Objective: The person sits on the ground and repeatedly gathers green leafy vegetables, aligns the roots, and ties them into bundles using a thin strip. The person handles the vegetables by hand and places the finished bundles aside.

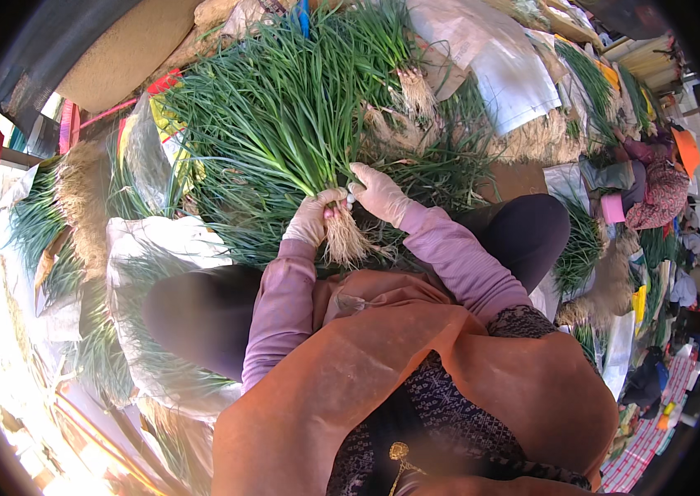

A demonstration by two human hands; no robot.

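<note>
A bunch of green onions (300, 149) with pinkish-white bulbs and pale stringy roots lies before me, leaves pointing away and roots toward my lap. My left hand (317, 214), in a pale glove, is closed around the bunch just above the roots. My right hand (378, 192), gloved alike, touches the right side of the stems near the bulbs; its fingers are bent, and thumb and fingertips pinch a stem there. Beyond it, a smaller bundle of green onions (415, 90) rests with its roots toward me. Loose leaves spread beneath both hands.
A white sack (157, 235) lies by my left knee. More rooted bundles (80, 198) are stacked at the left. White sheeting (505, 80) covers roots at the upper right. Another person (660, 180) in an orange head covering sits at the right among more bundles.
</note>
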